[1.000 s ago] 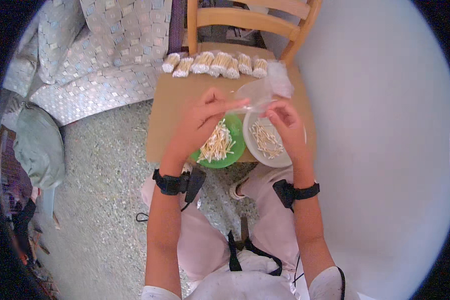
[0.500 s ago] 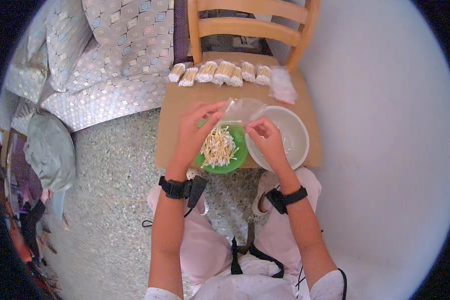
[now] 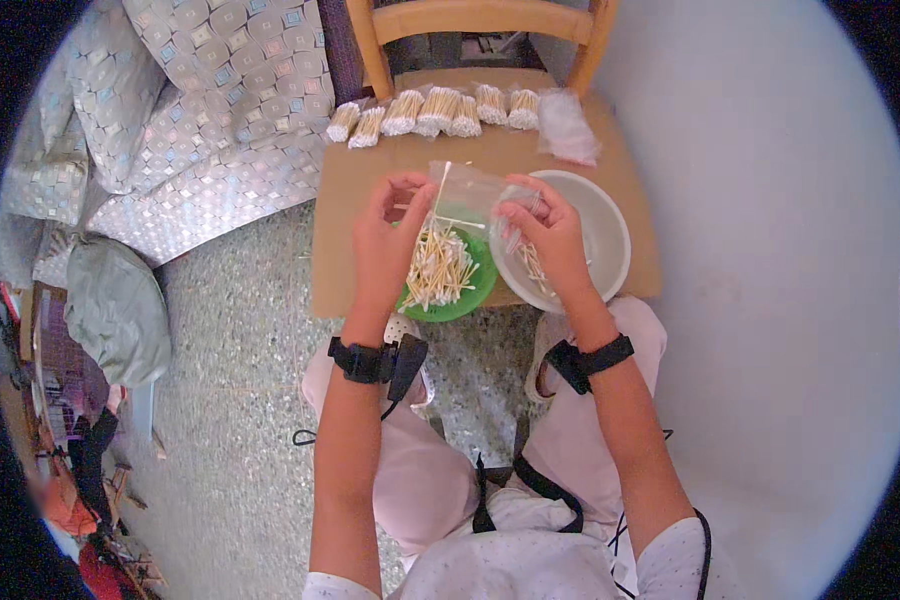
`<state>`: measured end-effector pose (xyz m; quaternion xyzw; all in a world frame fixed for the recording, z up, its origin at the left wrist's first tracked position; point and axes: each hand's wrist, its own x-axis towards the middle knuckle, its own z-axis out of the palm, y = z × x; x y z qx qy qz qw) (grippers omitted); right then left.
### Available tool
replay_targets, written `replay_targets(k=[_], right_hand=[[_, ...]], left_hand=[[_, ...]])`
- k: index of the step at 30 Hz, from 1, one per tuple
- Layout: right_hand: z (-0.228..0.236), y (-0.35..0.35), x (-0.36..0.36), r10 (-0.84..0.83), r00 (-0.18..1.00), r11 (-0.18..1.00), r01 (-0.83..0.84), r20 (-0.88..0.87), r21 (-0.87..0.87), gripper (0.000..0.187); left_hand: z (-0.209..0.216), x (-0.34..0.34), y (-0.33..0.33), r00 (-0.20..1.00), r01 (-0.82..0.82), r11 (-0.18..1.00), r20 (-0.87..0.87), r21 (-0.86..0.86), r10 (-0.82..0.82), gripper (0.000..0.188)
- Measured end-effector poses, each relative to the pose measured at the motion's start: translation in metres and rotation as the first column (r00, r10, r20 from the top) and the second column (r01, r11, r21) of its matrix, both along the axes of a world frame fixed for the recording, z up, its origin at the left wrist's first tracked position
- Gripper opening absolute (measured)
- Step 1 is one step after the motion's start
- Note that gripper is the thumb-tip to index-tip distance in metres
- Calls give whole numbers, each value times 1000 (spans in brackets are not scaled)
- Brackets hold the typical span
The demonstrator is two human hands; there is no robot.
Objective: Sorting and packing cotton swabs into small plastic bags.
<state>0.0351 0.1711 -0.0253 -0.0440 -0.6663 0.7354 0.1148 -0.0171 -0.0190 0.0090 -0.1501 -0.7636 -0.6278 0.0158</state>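
A clear plastic bag [image 3: 473,188] spans the gap between my hands, above the two bowls. My right hand [image 3: 550,232] grips the bag's crumpled right end. My left hand [image 3: 395,235] is closed at the bag's left side, with a few cotton swabs at its fingers; one swab [image 3: 460,222] stretches out toward the right. Below it, a green bowl [image 3: 482,285] holds a heap of loose cotton swabs [image 3: 438,268]. The white bowl [image 3: 615,235] stands beside it under my right hand, with several swabs inside, partly hidden by that hand.
Bagged bundles of cotton swabs [image 3: 438,108] line the back of the cardboard-covered chair seat [image 3: 345,240]. A stack of clear bags [image 3: 567,128] lies at their right end. The wooden backrest [image 3: 480,18] rises behind, a wall [image 3: 760,250] stands right, and patterned cushions [image 3: 240,60] lie left.
Swabs now show at my left fingers and beside the bag. My right hand has gathered the bag's right end into its fingers. The view has shifted slightly.
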Motion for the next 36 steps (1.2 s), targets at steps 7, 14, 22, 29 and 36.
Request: replay_targets(k=[7, 14, 22, 29, 36], right_hand=[[1, 2, 3, -109, 992, 992, 112, -55, 52, 28], [-4, 10, 0, -46, 997, 994, 51, -54, 98, 25], [3, 8, 7, -22, 998, 994, 28, -60, 108, 24], [4, 11, 7, -10, 1000, 995, 12, -23, 96, 23], [-2, 12, 3, -25, 999, 998, 27, -29, 65, 21]], left_hand=[[-6, -3, 11, 990, 138, 986, -39, 89, -135, 36], [-10, -11, 7, 934, 341, 937, 80, 80, -347, 31], [-4, -8, 3, 965, 257, 960, 78, -116, -249, 27], [-4, -10, 4, 982, 170, 969, 53, 180, -183, 15], [0, -8, 14, 979, 31, 963, 187, 267, -83, 17]])
